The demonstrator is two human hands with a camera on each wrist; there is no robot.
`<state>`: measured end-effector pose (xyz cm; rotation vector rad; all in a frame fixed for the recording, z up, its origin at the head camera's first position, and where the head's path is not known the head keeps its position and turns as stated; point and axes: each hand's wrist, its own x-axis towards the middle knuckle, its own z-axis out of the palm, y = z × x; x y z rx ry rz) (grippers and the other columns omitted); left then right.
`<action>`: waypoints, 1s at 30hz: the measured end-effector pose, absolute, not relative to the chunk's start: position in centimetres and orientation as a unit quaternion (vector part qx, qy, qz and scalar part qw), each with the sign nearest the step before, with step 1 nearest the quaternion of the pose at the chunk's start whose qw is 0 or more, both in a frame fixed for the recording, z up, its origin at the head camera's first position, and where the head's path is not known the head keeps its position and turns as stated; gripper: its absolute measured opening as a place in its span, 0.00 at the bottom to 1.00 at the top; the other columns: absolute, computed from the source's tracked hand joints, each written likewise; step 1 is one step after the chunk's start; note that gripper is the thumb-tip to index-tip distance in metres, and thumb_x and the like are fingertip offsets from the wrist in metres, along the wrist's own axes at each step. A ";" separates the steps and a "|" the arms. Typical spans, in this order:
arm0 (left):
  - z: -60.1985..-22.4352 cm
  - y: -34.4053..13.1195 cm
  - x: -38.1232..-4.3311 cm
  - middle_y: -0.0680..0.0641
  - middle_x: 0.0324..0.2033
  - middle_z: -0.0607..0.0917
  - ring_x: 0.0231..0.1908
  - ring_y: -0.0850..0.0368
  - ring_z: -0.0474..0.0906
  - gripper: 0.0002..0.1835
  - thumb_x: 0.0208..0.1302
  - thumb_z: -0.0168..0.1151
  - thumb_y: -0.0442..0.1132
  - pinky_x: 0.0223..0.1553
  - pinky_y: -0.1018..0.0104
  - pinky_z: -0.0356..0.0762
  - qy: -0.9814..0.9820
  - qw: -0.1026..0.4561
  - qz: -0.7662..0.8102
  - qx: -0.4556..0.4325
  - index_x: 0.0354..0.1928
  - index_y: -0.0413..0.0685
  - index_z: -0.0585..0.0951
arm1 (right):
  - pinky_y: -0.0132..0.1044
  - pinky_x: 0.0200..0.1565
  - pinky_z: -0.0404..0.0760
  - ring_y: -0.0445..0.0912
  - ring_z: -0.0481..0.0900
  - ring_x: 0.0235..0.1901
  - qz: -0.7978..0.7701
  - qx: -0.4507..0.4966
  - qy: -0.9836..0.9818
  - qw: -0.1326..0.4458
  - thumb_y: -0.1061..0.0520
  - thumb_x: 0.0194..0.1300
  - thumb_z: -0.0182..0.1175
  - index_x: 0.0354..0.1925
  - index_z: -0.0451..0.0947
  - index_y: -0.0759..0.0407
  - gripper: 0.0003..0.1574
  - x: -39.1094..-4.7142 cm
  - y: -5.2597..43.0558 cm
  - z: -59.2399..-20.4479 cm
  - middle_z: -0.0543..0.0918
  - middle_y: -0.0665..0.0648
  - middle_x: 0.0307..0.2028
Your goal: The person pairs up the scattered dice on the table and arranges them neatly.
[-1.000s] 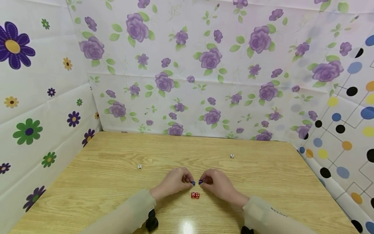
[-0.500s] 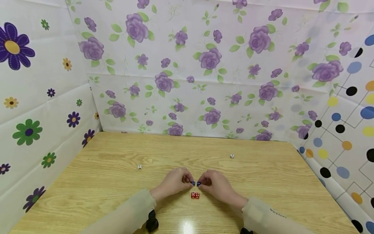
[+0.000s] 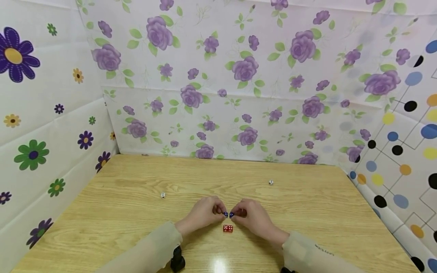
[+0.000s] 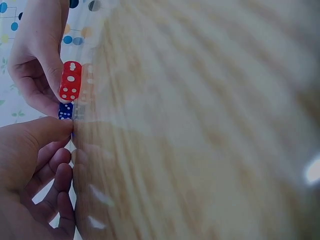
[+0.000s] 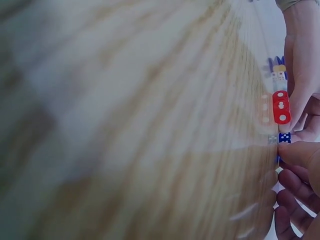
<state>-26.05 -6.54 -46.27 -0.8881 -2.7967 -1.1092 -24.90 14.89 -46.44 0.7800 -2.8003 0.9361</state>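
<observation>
In the head view my left hand (image 3: 205, 211) pinches a blue die (image 3: 225, 214) between thumb and fingertips. Facing it, my right hand (image 3: 254, 216) pinches a second blue die (image 3: 231, 215). A narrow gap separates the two blue dice, low over or on the table; which of these I cannot tell. Just nearer to me, two red dice (image 3: 228, 228) lie side by side, touching. The left wrist view has the red dice (image 4: 70, 80) beyond my left thumb, with one blue die (image 4: 65, 110) partly covered by fingers. From the right wrist, a blue die (image 5: 284, 137) shows above my thumb.
A white die (image 3: 163, 195) lies on the wooden table (image 3: 129, 212) to the left. Another white die (image 3: 271, 182) lies farther back on the right. Patterned cloth walls (image 3: 218, 94) close off the back and both sides. Black wrist cameras (image 3: 177, 259) sit under the sleeves.
My right hand has shifted slightly left with its blue die, narrowing the gap between the two blue dice. The left hand and the red dice have stayed in place.
</observation>
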 end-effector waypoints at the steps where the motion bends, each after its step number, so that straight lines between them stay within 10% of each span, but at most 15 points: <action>1: -46.3 -6.5 -26.1 0.53 0.30 0.84 0.29 0.67 0.76 0.03 0.58 0.72 0.37 0.34 0.75 0.74 -0.892 0.002 -0.354 -0.283 0.33 0.51 0.85 | 0.26 0.31 0.73 0.33 0.75 0.29 0.306 0.255 -0.916 0.044 0.57 0.58 0.72 0.34 0.87 0.49 0.04 -24.9 14.9 -46.4 0.82 0.45 0.31; 30: -46.6 -6.5 -26.3 0.54 0.30 0.84 0.29 0.68 0.76 0.04 0.57 0.72 0.37 0.33 0.76 0.74 -0.891 0.006 -0.353 -0.287 0.32 0.51 0.85 | 0.26 0.30 0.73 0.33 0.75 0.28 0.298 0.255 -0.919 0.044 0.56 0.58 0.72 0.34 0.88 0.49 0.04 -25.0 14.6 -46.3 0.82 0.45 0.31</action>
